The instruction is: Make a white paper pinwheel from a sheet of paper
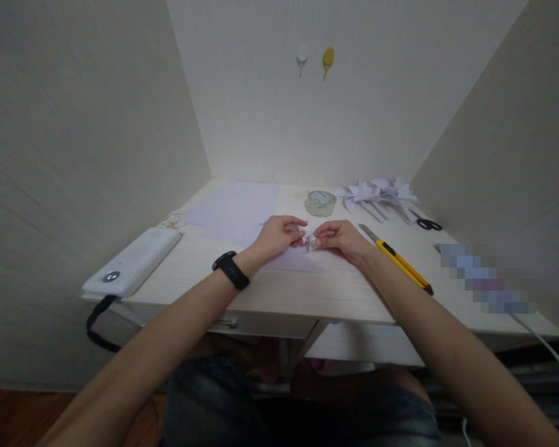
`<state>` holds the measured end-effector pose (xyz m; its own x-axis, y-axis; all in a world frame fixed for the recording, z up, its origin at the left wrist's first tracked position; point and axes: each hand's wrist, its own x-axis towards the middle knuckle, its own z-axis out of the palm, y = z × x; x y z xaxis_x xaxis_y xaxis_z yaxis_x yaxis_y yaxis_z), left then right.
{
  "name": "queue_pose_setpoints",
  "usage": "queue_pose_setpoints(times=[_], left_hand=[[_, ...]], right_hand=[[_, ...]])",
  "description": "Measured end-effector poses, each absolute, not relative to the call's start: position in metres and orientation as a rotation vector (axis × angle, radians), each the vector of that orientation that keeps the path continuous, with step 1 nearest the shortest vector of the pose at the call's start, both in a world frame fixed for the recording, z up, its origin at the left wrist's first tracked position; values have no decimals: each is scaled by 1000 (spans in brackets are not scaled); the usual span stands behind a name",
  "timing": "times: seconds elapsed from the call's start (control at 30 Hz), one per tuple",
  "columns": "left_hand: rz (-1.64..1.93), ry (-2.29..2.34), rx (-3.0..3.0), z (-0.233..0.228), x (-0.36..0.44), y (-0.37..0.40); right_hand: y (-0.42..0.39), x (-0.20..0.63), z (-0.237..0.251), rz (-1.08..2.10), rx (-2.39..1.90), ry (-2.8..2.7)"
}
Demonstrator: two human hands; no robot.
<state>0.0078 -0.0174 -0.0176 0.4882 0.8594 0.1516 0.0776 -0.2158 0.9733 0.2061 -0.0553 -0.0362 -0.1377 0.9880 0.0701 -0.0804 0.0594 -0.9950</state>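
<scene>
At the middle of the frame, a small folded piece of pale paper (pixel 310 241) sits pinched between both hands just above the desk (pixel 289 292). The left hand (pixel 277 237) closes thumb and fingers narrowly on its left edge; the right hand (pixel 341 238) does the same on its right edge, the fingertips of the two hands almost meeting. By the look of it, the work stands at a folding or creasing step on this small piece, and the next move would call for a fine, steady pinch with both hands held close together, since the piece is tiny and light.

Under the hands lies a flat triangular sheet (pixel 293 261) of the same pale paper, and behind it, toward the upper left of the desk, a larger sheet (pixel 235 211). A black band (pixel 231 270) wraps the left wrist. Just behind the hands stands a roll of tape (pixel 320 203); to the right of it is a cluster of finished paper pinwheels (pixel 382 195), with black-handled scissors (pixel 427 223) beside them. A yellow utility knife (pixel 397 258) lies along the right forearm. At the left edge of the desk rests a white power bank (pixel 133 261).

The shape of the small piece and its folds are too small and too covered by fingers to make out. A patch at the right of the desk is blurred out, and a white cable (pixel 547 347) runs from it off the frame.
</scene>
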Motion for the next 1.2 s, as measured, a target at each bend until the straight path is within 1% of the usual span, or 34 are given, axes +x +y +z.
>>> queue_pose_setpoints(times=[0.57,0.77,1.0,1.2], left_hand=[[874,806,1653,-16,8,-20],[918,807,1717,-20,8,-17],[913,825,1661,-16,10,-22],[934,860,1654,-14,10,-25]], right_hand=[[-56,204,-34,1238,-1029,-1312],[-59,202,-33,1332,-1007,-1259],[-56,202,-36,1202,-1090,-1278],[-57,200,-35,1196,-1066,-1252]])
